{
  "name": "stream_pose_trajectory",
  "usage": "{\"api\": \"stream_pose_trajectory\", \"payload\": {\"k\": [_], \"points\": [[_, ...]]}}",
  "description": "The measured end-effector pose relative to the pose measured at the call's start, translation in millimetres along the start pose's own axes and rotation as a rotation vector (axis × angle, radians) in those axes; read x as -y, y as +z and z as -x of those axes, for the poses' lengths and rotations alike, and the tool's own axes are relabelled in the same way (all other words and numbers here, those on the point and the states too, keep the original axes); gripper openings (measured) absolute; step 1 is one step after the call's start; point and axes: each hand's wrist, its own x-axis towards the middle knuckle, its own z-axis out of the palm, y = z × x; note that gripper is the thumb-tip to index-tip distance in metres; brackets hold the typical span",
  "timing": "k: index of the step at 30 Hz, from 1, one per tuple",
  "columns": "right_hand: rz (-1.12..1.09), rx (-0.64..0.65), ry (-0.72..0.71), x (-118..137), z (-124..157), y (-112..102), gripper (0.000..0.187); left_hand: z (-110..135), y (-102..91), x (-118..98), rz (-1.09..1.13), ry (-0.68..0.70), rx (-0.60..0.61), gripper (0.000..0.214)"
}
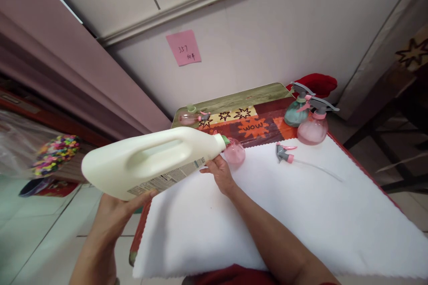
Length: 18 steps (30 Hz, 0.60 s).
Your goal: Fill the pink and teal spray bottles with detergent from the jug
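Note:
A large pale cream detergent bottle (167, 151) is tipped nearly on its side above the table. My left hand (125, 209) supports it from below near its base, thumb along the label side. My right hand (219, 173) grips it by the neck, with some fingers hidden behind the plastic. The bottle's green spout (225, 140) meets the top of a round, clear pink spray bottle (235, 153) that has no sprayer head on. Whether liquid is flowing cannot be made out. A grey and pink spray head (284, 154) with a long clear tube lies to the right on the white cloth.
A teal spray bottle (294, 113) and a pink spray bottle (312, 130) stand at the back right. Another small pink bottle (189, 118) lies at the back left. The white cloth (267, 218) covers the table's front. Behind is a wall with a pink note (183, 48).

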Motion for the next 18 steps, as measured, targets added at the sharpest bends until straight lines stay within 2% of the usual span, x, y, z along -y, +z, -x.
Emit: {"api": "stream_pose_trajectory", "payload": {"k": [11,18], "points": [[0.006,0.001,0.001,-1.4,-0.4,-0.6,0.046,0.6,3.7,-6.5,0.018,-0.013,-0.03,0.071],[0.0,-0.001,0.003,-0.6,0.1,-0.4,0.047,0.3,1.3,-3.1,-0.02,0.029,0.01,0.077]]}}
